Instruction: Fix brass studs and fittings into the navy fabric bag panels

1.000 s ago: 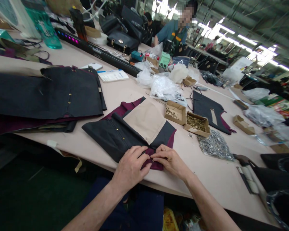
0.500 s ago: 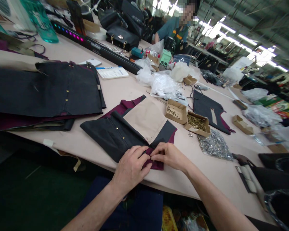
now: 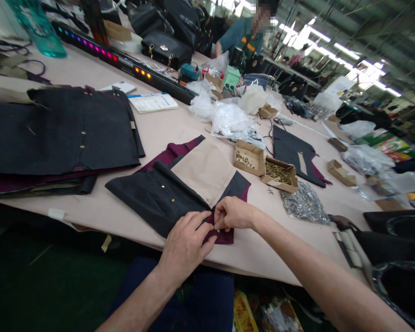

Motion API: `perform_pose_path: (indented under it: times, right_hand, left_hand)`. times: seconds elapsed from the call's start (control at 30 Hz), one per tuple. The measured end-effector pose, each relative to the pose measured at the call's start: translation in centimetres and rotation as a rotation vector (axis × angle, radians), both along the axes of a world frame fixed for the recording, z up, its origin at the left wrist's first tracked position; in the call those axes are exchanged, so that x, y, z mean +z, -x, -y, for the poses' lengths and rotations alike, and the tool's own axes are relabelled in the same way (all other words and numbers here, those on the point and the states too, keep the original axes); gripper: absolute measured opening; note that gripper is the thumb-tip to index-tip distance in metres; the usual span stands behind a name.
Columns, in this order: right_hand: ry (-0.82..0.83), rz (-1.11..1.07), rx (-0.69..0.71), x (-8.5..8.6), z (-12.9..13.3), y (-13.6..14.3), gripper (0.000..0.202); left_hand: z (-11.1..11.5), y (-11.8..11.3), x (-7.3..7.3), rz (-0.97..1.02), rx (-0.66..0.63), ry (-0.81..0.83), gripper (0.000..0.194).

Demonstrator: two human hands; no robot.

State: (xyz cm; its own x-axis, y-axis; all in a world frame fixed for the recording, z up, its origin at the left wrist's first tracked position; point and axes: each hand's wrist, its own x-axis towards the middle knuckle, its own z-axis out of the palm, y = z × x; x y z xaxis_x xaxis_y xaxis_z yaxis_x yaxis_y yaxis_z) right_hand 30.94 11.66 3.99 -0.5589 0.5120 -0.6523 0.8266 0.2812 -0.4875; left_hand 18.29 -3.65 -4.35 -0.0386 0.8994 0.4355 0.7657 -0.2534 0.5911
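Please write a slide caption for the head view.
Left hand and right hand touch the maroon lining of a dark panel, near cardboard boxes of small metal parts.

- Bare tabletop (image 3: pixel 168 124) is leaving a lane above the dark fabric piece (image 3: pixel 147 193), left of centre.
- Cardboard trays (image 3: pixel 280 185) and a hardware bag (image 3: pixel 304 204) are blocking centre right.
- Stacked panels (image 3: pixel 55 131) are filling the left.

Hands at work: two, left hand (image 3: pixel 186 240) and right hand (image 3: pixel 235 213)
Brass studs (image 3: pixel 173 200) on the handled panel's black part (image 3: pixel 141 196): two (a third shows on maroon cloth (image 3: pixel 225 238) beside the right hand)
Brass studs on stacked panels (image 3: pixel 55 143): two
Cardboard trays (image 3: pixel 276 185) of small brass fittings (image 3: pixel 278 172): two
Bags (image 3: pixel 304 204) of silver fittings: one
Notepads (image 3: pixel 154 103): one
Teal bottles (image 3: pixel 43 33): one
Orange lights (image 3: pixel 143 73) on the bar (image 3: pixel 173 86): three
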Motion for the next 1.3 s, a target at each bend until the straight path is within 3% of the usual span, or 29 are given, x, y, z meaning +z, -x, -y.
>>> perform_pose_path:
  times: [0.13,0.2,0.27,0.4,0.6,0.8,1.17,1.3]
  right_hand:
    - [-0.057,0.075,0.035,0.0,-0.4,0.3,0.009]
    - [0.024,-0.043,0.023,-0.4,-0.8,-0.8,0.009]
    - [0.165,-0.258,-0.025,-1.1,-0.9,-2.7,0.022]
    - [0.295,-0.66,-0.303,-3.2,0.0,-7.3,0.04]
    - [0.057,-1.042,-0.662,-6.4,4.0,-11.0,0.023]
    - [0.03,-1.268,-0.917,-7.9,7.1,-12.3,0.02]
    - [-0.001,-1.351,-0.924,-8.5,7.6,-12.5,0.017]
    - [-0.004,-1.375,-0.945,-8.6,7.6,-12.5,0.019]
  left_hand:
    - [0.0,0.1,0.1,0.011,-0.022,0.001,0.01]
    - [0.0,0.1,0.1,0.022,-0.03,-0.007,0.011]
    - [-0.1,0.2,0.2,0.033,-0.032,-0.026,0.012]
    - [-0.3,0.2,0.2,0.036,-0.033,-0.054,0.013]
    - [-0.3,0.1,0.3,0.022,-0.041,-0.051,0.013]
    - [-0.3,-0.2,0.4,0.013,-0.026,-0.062,0.011]
    - [-0.2,-0.6,1.0,-0.012,-0.016,-0.029,0.009]
    - [-0.1,-0.3,1.1,-0.02,-0.043,-0.022,0.02]
